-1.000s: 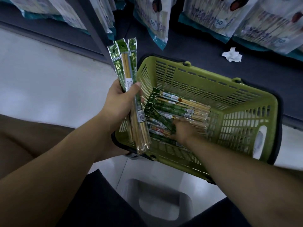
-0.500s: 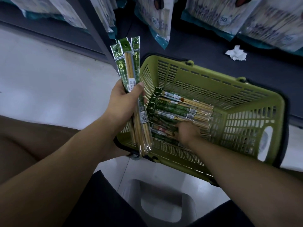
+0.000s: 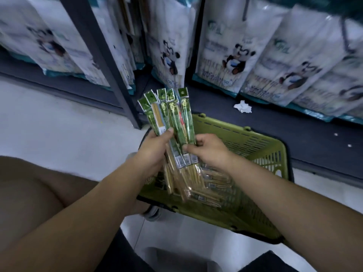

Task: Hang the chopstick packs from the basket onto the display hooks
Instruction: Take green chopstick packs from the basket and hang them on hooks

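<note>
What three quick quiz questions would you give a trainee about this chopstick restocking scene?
1. True or false: the left hand and the right hand both grip the fanned chopstick packs above the basket.
2. What lies on the dark shelf base beyond the basket? A: crumpled white paper. B: a red cup. C: scissors.
3. Fill in: the basket's colour is ____.
Key: 1 true; 2 A; 3 green.
</note>
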### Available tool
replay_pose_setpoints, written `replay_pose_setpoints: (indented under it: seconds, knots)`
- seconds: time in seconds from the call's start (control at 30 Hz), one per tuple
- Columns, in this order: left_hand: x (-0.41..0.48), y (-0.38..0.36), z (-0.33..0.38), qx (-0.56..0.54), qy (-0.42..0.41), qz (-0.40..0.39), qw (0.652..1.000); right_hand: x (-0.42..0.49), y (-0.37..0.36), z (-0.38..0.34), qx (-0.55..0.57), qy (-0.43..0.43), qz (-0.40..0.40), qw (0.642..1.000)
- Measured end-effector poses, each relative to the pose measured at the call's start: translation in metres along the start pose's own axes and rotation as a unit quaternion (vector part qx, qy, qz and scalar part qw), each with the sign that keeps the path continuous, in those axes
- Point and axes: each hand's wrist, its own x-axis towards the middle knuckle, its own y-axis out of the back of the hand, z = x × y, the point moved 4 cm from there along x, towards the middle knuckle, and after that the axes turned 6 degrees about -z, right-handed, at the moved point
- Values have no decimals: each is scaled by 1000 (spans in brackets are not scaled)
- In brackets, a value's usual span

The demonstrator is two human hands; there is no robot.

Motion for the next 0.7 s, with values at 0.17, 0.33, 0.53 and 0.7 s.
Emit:
replay_pose_setpoints:
  seconds: [0.17,0.33,0.53,0.7]
  knots:
    - [-19,-35,38,-27,-70,-66,995,-36,27,-64,-60,94,53,992]
    - [-39,-62,77,71,-159,-74,982,-76,49,-97,-178,134,129,966]
    - [-71,-91,116,170,-250,-126,945,-118,76,-127,-320,128,195,918]
    - [-92,-113,144,131,-263,-173,940,-147,101,-153,-315,151,185,919]
